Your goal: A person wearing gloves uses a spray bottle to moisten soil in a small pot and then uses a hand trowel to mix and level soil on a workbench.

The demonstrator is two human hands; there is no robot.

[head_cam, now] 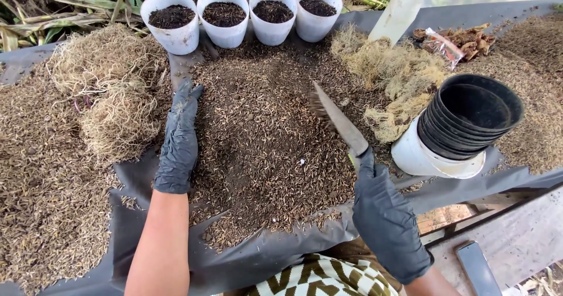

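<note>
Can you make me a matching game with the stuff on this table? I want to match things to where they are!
Things:
1. four white cups
2. stack of black pots
3. trowel
4. spray bottle

Places:
A. lying on its side at the right
B. held in the right hand
C. in a row at the back, filled with dark soil
D. back right, with a red top

Pairs: 1-C, 2-A, 3-B, 4-D
</note>
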